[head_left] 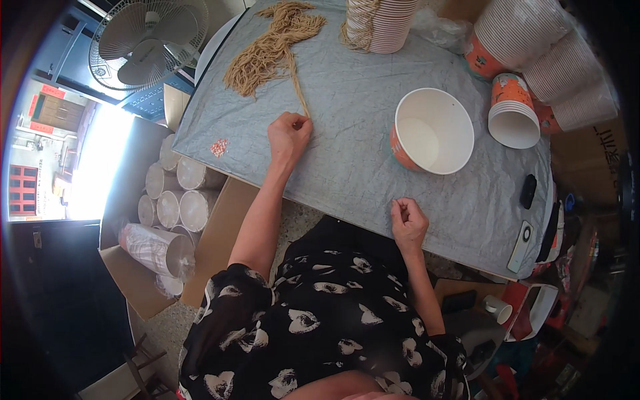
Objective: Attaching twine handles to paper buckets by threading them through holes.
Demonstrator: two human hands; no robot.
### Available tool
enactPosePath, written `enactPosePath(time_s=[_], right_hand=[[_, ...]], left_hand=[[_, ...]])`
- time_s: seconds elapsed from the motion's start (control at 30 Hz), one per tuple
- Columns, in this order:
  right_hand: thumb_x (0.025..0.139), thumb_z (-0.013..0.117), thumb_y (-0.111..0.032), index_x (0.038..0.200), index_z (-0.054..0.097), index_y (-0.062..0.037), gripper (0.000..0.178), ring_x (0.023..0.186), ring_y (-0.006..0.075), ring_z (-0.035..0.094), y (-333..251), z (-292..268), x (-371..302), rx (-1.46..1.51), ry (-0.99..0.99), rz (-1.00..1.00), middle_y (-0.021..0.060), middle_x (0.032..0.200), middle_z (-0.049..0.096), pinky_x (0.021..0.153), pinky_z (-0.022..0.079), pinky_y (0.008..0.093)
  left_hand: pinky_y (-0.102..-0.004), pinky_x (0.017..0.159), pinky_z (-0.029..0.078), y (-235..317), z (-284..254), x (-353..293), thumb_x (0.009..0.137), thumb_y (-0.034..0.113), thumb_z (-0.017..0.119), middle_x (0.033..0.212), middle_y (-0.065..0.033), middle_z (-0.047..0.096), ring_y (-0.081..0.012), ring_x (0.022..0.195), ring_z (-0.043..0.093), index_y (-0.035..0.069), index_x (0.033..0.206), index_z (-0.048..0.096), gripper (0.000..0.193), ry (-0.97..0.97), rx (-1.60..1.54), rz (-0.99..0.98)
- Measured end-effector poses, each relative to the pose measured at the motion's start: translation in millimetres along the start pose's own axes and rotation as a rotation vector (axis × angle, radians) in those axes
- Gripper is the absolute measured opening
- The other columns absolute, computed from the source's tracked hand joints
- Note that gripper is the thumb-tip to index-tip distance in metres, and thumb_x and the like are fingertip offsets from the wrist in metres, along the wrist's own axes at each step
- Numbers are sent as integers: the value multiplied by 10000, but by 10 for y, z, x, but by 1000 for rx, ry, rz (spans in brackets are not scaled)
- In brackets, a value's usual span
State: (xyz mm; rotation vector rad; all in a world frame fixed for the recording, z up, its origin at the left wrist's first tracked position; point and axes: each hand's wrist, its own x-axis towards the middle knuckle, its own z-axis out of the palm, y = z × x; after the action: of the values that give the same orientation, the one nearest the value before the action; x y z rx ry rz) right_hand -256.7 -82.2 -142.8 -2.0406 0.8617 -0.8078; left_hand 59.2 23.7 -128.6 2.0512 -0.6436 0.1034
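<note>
My left hand [289,139] is closed in a pinch on the end of a tan strand of string [298,83], which runs back to a loose bundle of tan strings [261,61] at the far left of the table. Close to the table's front edge, my right hand [409,227] is also closed, thumb against fingers; whatever it may hold is too small to make out. Beyond it stands a large white paper tub [459,127] with an orange printed outside, its open mouth tilted toward me. Neither hand touches the tub.
Nested tubs wound with string [379,30] stand at the back; wrapped cup stacks [523,33] and a short orange stack [513,110] stand right. A black object [529,192] and a phone [520,245] lie near the right edge. A carton of wrapped cups [220,250] sits left.
</note>
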Motion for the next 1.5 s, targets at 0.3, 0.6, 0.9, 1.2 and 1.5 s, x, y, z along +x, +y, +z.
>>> enactPosePath(time_s=[0.3,0.6,0.9,1.2,1.5], right_hand=[[880,733,-65,887,665,-13,86,597,182,630,-78,-20,36,-28,-36,-23,85,751,664,565,491,306],[920,567,-75,1055,687,-12,190,1153,325,638,-954,32,566,202,-385,-582,169,1103,706,964,507,400],[972,645,-155,995,668,0,158,703,233,647,-757,-280,316,302,-554,-226,126,825,678,652,503,335],[930,691,-32,957,680,-3,41,581,113,558,-866,-443,87,233,-221,-157,68,737,649,531,433,259],[892,695,15,934,672,6,48,552,135,555,-885,-446,-37,101,-169,-267,82,750,652,509,437,276]], left_hand=[[-300,619,525,178,-303,-730,796,82,746,731,-108,684,-166,635,659,-5,801,733,88,-132,-83,-99],[-330,615,517,1019,-630,-1292,891,69,684,704,-125,684,-145,649,660,-28,887,673,98,-939,-320,11],[-218,710,533,1095,-593,-1047,997,133,656,856,-13,702,-68,790,659,1,1044,672,141,-1054,-699,-341],[-257,709,543,1200,-500,-1131,1095,391,432,992,-74,704,-138,805,683,17,1110,673,445,-1027,-840,-438],[-207,586,439,1175,-305,-1307,1081,366,498,725,30,587,-57,652,572,72,860,610,384,-1086,-724,-357]])
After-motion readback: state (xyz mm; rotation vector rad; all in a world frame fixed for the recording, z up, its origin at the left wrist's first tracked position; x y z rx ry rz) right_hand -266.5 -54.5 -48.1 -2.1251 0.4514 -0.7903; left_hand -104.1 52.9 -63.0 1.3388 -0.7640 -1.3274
